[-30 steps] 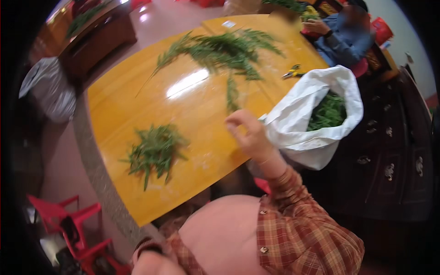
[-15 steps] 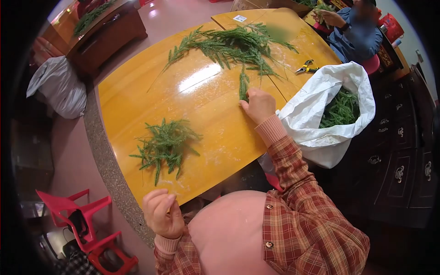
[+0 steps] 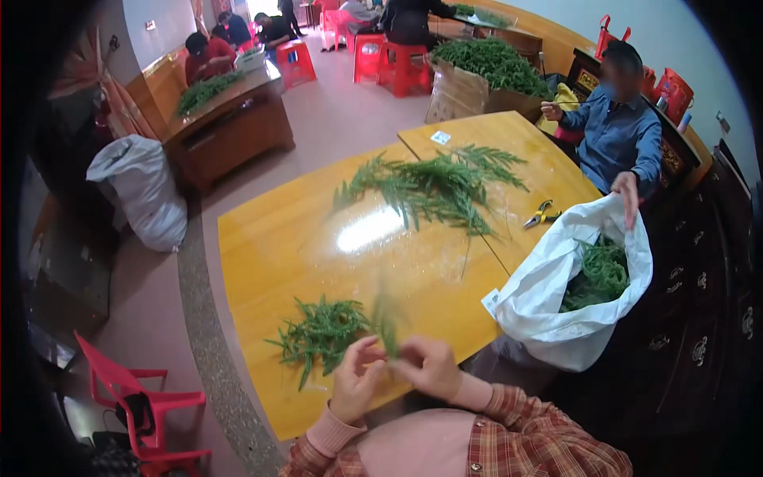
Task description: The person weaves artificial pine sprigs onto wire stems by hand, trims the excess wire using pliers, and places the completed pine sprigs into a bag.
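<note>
Close to the table's front edge, my left hand (image 3: 357, 380) and my right hand (image 3: 429, 367) meet around a green sprig (image 3: 385, 318), which stands up blurred between them. The right fingers pinch its lower end. My left hand is curled beside it, thumb and fingertips bent towards each other, and whether it grips the stem is unclear. A small pile of green sprigs (image 3: 322, 334) lies just left of my hands. Farther back on the yellow table (image 3: 286, 246) is a larger heap of leafy branches (image 3: 437, 187). Yellow-and-black pliers (image 3: 542, 215) lie right of that heap.
A white sack (image 3: 528, 298) with greenery inside stands at the table's right edge; a seated person (image 3: 620, 131) touches its rim. A red chair (image 3: 143, 405) is at lower left, a full sack (image 3: 147, 195) at left. Behind are a box of greenery (image 3: 489, 63), red stools and other people.
My right hand has brought a sprig from mid-table to the front edge, where my left hand has joined it. The view has tilted up, and the seated person's hand now reaches the sack.
</note>
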The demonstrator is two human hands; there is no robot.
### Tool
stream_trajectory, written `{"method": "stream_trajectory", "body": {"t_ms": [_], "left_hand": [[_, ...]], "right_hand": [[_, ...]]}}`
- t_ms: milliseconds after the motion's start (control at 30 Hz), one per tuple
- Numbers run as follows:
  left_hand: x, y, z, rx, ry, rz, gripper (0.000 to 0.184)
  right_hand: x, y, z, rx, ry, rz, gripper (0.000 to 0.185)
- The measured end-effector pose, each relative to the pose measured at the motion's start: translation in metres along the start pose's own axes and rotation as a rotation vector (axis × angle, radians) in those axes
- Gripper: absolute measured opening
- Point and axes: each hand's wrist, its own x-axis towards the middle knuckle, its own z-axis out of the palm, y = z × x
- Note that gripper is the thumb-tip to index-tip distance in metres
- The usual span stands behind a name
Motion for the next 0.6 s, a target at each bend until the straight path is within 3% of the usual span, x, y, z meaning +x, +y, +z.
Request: {"method": "stream_trajectory", "body": {"t_ms": [33, 100, 167, 200, 300, 400, 500, 600], "left_hand": [[0.0, -0.003, 0.001, 0.034, 0.009, -0.003, 0.039], [-0.004, 0.003, -0.003, 0.149, 0.011, -0.007, 0.03], [-0.008, 0.005, -0.005, 0.141, 0.08, 0.096, 0.026], [-0.012, 0.011, -0.002, -0.035, 0.141, 0.012, 0.026], [-0.017, 0.028, -0.015, -0.072, 0.207, 0.01, 0.027], [-0.02, 0.032, -0.032, -0.084, 0.001, -0.015, 0.037], [-0.019, 0.04, -0.032, -0.188, -0.197, -0.184, 0.043], [-0.018, 0.036, -0.028, -0.445, -0.313, -0.384, 0.042]], "right_hand": [[-0.004, 0.002, 0.005, -0.062, -0.05, -0.214, 0.024], [-0.006, 0.001, 0.014, -0.124, -0.112, -0.389, 0.025], [-0.002, 0.002, 0.012, -0.09, -0.201, -0.444, 0.026], [0.0, 0.002, 0.01, -0.07, -0.249, -0.473, 0.027], [0.008, 0.003, 0.0, -0.009, -0.206, -0.425, 0.033], [0.026, 0.002, -0.014, 0.203, -0.11, -0.057, 0.04], [0.036, -0.005, -0.025, 0.766, -0.267, 0.123, 0.042], [0.033, -0.01, -0.02, 0.897, -0.426, 0.152, 0.034]]}}
